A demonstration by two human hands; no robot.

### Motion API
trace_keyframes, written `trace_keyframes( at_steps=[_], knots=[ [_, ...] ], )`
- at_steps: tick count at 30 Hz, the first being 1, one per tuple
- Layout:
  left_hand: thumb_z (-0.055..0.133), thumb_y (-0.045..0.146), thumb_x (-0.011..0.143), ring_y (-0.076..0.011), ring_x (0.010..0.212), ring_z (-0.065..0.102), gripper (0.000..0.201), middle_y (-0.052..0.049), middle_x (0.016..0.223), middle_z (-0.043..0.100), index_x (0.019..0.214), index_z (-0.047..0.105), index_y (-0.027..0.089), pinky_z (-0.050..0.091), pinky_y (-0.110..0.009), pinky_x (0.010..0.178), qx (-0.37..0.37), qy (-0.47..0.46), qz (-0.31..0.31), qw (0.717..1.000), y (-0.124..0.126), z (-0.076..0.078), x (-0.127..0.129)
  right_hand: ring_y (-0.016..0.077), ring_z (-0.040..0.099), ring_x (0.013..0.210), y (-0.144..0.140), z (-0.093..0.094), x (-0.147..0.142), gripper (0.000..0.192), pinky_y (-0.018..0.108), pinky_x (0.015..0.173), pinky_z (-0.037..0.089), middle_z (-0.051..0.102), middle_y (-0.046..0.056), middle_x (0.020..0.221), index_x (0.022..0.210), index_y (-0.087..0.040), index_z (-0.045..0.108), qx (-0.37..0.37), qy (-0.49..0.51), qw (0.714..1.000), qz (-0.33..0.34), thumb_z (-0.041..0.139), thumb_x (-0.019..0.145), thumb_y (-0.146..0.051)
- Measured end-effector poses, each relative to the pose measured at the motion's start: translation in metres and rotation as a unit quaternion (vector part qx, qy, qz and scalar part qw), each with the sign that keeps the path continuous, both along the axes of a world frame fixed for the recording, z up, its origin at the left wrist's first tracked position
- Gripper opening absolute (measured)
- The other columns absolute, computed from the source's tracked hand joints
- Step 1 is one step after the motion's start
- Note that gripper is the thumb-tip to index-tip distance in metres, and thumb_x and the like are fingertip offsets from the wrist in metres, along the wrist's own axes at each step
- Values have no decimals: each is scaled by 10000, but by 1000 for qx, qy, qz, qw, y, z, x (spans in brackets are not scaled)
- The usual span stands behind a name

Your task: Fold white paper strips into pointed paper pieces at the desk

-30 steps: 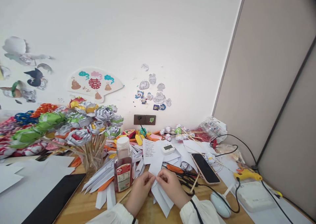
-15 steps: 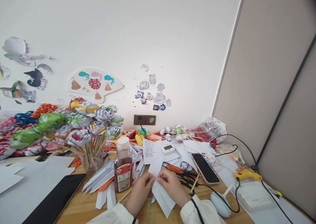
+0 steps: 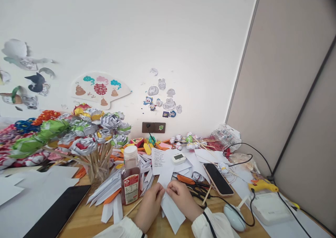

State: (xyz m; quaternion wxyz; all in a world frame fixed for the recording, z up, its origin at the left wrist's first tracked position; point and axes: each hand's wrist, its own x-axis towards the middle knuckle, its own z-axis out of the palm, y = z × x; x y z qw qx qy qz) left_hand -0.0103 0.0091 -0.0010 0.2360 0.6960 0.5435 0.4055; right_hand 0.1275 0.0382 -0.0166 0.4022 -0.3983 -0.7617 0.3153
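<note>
A strip of white paper (image 3: 173, 213) is pinched between my two hands over the front of the wooden table. My left hand (image 3: 151, 204) grips its left edge with thumb and forefinger. On the opposite edge, my right hand (image 3: 183, 199) has its fingers closed on the same strip, the fingertips nearly meeting. The paper's lower end hangs toward me. Left of my left hand stands a bottle (image 3: 130, 182) with a white cap and dark red-brown contents. Black-handled scissors (image 3: 201, 192) lie just beyond my right hand, partly covered.
Paper flowers on sticks fill a clear container (image 3: 98, 171) at left. Folded paper strips (image 3: 110, 185) lie behind the bottle. A black tablet-like slab (image 3: 57, 213) sits front left. On the right are a phone (image 3: 218, 178), a white timer (image 3: 179, 157), a yellow glue gun (image 3: 263, 186) and loose cables.
Both hands stay in nearly the same place, still pinching the paper. The strip's lower end has shifted slightly left and down, and its fold shows less.
</note>
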Motion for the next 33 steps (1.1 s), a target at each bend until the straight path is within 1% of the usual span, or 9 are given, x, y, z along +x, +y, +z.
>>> trace_keyframes(
  at_steps=[7, 11, 13, 17, 21, 23, 27, 30, 33],
  knots=[
    [313, 348, 767, -163, 583, 464, 234, 16, 578, 469, 576, 347, 218, 355, -254, 556, -7, -5, 13, 1000, 3, -11, 2, 87, 364, 527, 0, -4, -3, 98, 192, 490, 280, 405, -50, 555, 654, -164, 483, -16, 38, 999, -6, 457, 744, -193],
    [332, 375, 748, -153, 563, 425, 252, 32, 549, 421, 552, 323, 217, 329, -248, 533, -8, -18, 13, 1000, 3, -9, 3, 75, 314, 471, 1, -7, -3, 51, 185, 459, 263, 356, -72, 522, 780, -174, 483, -52, 74, 996, 24, 450, 759, -207],
    [348, 399, 733, -143, 549, 402, 268, 45, 532, 386, 539, 324, 215, 314, -236, 515, -15, -45, 8, 999, 1, -5, 3, 73, 293, 457, 0, -6, -3, 91, 181, 451, 257, 332, -82, 509, 848, -180, 472, -64, 91, 993, 43, 444, 763, -199],
    [393, 448, 697, -118, 509, 368, 299, 66, 511, 336, 526, 341, 208, 296, -221, 489, -46, -117, -11, 992, 0, -1, 4, 74, 303, 461, -3, -2, -1, 107, 179, 450, 256, 330, -81, 512, 870, -189, 462, -70, 113, 989, 58, 438, 765, -195],
    [410, 496, 693, -89, 419, 335, 319, 88, 472, 337, 569, 363, 206, 265, -204, 421, -112, -190, -51, 974, 4, -5, 4, 81, 340, 467, -3, -1, 0, 119, 183, 454, 270, 358, -73, 521, 883, -193, 452, -76, 130, 988, 43, 437, 771, -230],
    [425, 507, 688, -76, 390, 320, 327, 94, 461, 345, 578, 370, 203, 252, -198, 401, -123, -202, -71, 969, 5, -8, 3, 81, 340, 464, -2, -1, 0, 124, 184, 452, 273, 369, -71, 526, 887, -191, 448, -81, 134, 987, 39, 432, 773, -237],
    [422, 499, 702, -76, 381, 338, 324, 97, 441, 355, 580, 378, 202, 257, -196, 397, -109, -194, -72, 972, 5, -9, 2, 87, 369, 501, 0, -1, 0, 108, 195, 480, 297, 408, -50, 564, 797, -172, 477, -62, 121, 990, 37, 439, 774, -271],
    [383, 497, 721, -92, 382, 355, 319, 94, 417, 351, 590, 386, 206, 256, -201, 392, -104, -186, -56, 975, 3, -8, 2, 94, 384, 538, 2, 0, 0, 196, 201, 498, 307, 415, -37, 581, 678, -156, 480, -41, 97, 994, 25, 449, 772, -326],
    [350, 482, 741, -105, 396, 365, 318, 86, 417, 350, 575, 377, 212, 271, -209, 402, -93, -166, -50, 981, 2, -8, 3, 95, 376, 540, 2, 1, 1, 268, 204, 500, 304, 407, -37, 567, 628, -153, 472, -23, 68, 997, 13, 429, 782, -369]
  ],
)
